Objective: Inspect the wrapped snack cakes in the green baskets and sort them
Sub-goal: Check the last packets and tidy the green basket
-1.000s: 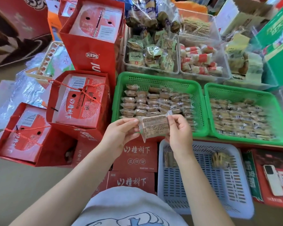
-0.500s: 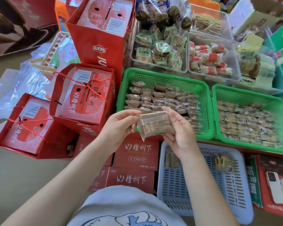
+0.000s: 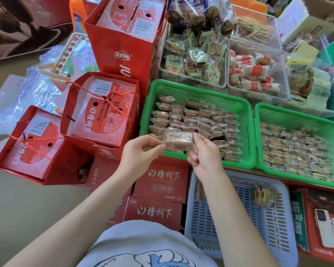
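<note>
Snack cake (image 3: pixel 178 140) pinched by both hands, label unreadable

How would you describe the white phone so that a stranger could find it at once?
Start at the pale blue slotted basket near the person, below the two green baskets. Directly right of it lies a red and green printed box. The white phone lies flat on that box, the only plain white slab among printed packaging.

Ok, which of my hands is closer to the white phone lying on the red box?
Right. The right hand pinches the wrapped snack cake above the pale blue basket, which sits beside the white phone. The left hand holds the cake's other end, farther left.
</note>
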{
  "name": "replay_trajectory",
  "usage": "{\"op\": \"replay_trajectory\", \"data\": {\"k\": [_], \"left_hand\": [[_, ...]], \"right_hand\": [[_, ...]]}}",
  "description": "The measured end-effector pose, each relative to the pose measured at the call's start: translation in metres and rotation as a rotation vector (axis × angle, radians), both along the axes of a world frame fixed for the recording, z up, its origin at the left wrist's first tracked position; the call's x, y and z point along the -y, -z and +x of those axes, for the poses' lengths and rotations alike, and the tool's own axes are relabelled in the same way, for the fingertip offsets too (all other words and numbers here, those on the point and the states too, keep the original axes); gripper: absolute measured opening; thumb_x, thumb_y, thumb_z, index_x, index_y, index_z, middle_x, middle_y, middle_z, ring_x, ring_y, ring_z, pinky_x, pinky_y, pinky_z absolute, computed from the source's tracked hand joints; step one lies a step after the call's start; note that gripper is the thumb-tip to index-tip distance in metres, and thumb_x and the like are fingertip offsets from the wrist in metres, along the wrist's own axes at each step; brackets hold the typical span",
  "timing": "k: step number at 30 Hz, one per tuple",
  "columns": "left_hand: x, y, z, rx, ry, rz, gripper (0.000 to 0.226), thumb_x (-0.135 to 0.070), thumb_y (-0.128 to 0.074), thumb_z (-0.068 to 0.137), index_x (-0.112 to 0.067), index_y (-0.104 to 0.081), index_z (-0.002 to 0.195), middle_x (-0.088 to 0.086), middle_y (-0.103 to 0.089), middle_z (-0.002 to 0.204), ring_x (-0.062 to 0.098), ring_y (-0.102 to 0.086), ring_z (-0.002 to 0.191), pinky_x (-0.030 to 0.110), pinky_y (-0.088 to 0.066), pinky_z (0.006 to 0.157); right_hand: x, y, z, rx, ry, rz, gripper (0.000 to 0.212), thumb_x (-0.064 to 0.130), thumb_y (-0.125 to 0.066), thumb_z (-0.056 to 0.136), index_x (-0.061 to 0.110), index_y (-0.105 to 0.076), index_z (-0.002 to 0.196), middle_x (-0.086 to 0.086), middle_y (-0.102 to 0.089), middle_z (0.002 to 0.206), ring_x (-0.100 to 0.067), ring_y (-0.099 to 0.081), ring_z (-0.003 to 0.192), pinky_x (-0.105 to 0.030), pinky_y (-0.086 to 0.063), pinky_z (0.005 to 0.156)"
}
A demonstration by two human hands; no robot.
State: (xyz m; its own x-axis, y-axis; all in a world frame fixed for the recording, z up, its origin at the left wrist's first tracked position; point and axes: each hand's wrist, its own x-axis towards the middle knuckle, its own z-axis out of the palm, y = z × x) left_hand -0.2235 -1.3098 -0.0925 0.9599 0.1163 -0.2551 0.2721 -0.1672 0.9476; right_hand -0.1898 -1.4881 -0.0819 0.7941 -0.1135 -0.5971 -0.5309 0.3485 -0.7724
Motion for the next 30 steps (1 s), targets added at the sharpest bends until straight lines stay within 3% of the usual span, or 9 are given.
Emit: {"op": "replay_trajectory", "data": {"k": [5, 9, 11, 13, 15, 17, 22, 25, 30], "left_hand": [[-0.009, 0.015, 0.004, -0.046, -0.023, -0.046, 0.010, -0.005, -0.072, 0.091, -0.014, -0.075, 0.089, 0.004, -0.076, 0.080, 0.014, -0.075, 0.076, 0.023, -0.060, 0.072], [-0.015, 0.041, 0.003, -0.007, 0.075, 0.226, 0.024, -0.006, -0.056, 0.100, -0.015, -0.071, 0.118, 0.002, -0.074, 0.114, 0.014, -0.070, 0.103, 0.032, -0.055, 0.097], [-0.016, 0.055, 0.001, 0.002, 0.230, 0.516, 0.042, -0.011, -0.052, 0.102, -0.010, -0.052, 0.144, 0.007, -0.052, 0.148, 0.022, -0.047, 0.138, 0.032, -0.035, 0.115], [-0.017, 0.067, -0.003, -0.051, 0.387, 0.715, 0.060, -0.018, -0.050, 0.103, -0.006, -0.026, 0.157, 0.012, -0.018, 0.166, 0.025, -0.013, 0.155, 0.030, -0.011, 0.123], [-0.017, 0.076, -0.008, -0.075, 0.493, 0.836, 0.070, -0.020, -0.047, 0.104, -0.004, -0.008, 0.160, 0.016, 0.005, 0.168, 0.026, 0.005, 0.156, 0.026, 0.007, 0.120], [-0.016, 0.079, -0.010, -0.072, 0.499, 0.849, 0.072, -0.018, -0.044, 0.103, -0.004, -0.001, 0.160, 0.015, 0.014, 0.167, 0.025, 0.009, 0.156, 0.024, 0.011, 0.117], [-0.015, 0.080, -0.009, -0.047, 0.477, 0.813, 0.077, -0.017, -0.045, 0.102, -0.005, 0.005, 0.159, 0.014, 0.015, 0.167, 0.024, 0.012, 0.155, 0.022, 0.015, 0.117], [-0.014, 0.083, -0.004, -0.049, 0.491, 0.816, 0.079, -0.022, -0.048, 0.101, -0.009, 0.001, 0.161, 0.014, 0.013, 0.167, 0.025, 0.015, 0.155, 0.036, 0.003, 0.127], [-0.010, 0.089, 0.014, -0.105, 0.596, 0.904, 0.067, -0.048, -0.037, 0.104, -0.024, -0.012, 0.161, 0.005, 0.023, 0.166, 0.025, 0.034, 0.148, 0.039, 0.010, 0.118]], "right_hand": [[-0.001, 0.005, 0.002, -0.113, -0.314, -0.173, 0.030, 0.053, -0.055, 0.096, 0.026, -0.061, 0.108, -0.001, -0.062, 0.082, -0.015, -0.059, 0.063, -0.028, -0.047, 0.051], [0.000, 0.012, 0.009, -0.014, -0.287, -0.269, 0.033, 0.021, -0.072, 0.092, 0.022, -0.056, 0.120, -0.001, -0.063, 0.114, -0.018, -0.070, 0.083, -0.031, -0.059, 0.063], [0.002, 0.020, 0.017, 0.057, -0.258, -0.422, 0.031, 0.015, -0.072, 0.092, 0.028, -0.056, 0.116, 0.000, -0.061, 0.119, -0.013, -0.069, 0.090, -0.037, -0.062, 0.076], [0.000, 0.029, 0.027, 0.107, -0.291, -0.496, 0.030, 0.014, -0.071, 0.092, 0.027, -0.059, 0.115, 0.003, -0.060, 0.122, -0.007, -0.069, 0.089, -0.042, -0.059, 0.088], [-0.006, 0.038, 0.034, 0.164, -0.424, -0.604, 0.030, 0.016, -0.071, 0.091, 0.027, -0.061, 0.117, 0.008, -0.061, 0.123, -0.007, -0.064, 0.103, -0.041, -0.052, 0.097], [-0.012, 0.047, 0.040, 0.240, -0.624, -0.736, 0.030, 0.015, -0.071, 0.090, 0.026, -0.063, 0.116, 0.009, -0.062, 0.122, -0.013, -0.058, 0.113, -0.037, -0.048, 0.098], [-0.026, 0.072, 0.048, 0.421, -1.006, -1.076, 0.023, 0.013, -0.069, 0.091, 0.014, -0.069, 0.114, -0.005, -0.065, 0.116, -0.023, -0.061, 0.105, -0.037, -0.050, 0.090], [-0.031, 0.089, 0.051, 0.427, -1.161, -1.143, 0.020, 0.016, -0.060, 0.097, 0.012, -0.076, 0.108, -0.010, -0.062, 0.115, -0.029, -0.059, 0.109, -0.035, -0.046, 0.092], [-0.033, 0.092, 0.069, 0.334, -1.081, -1.125, 0.029, 0.028, -0.054, 0.101, 0.010, -0.072, 0.115, -0.012, -0.056, 0.114, -0.028, -0.055, 0.108, -0.033, -0.044, 0.084]]}}
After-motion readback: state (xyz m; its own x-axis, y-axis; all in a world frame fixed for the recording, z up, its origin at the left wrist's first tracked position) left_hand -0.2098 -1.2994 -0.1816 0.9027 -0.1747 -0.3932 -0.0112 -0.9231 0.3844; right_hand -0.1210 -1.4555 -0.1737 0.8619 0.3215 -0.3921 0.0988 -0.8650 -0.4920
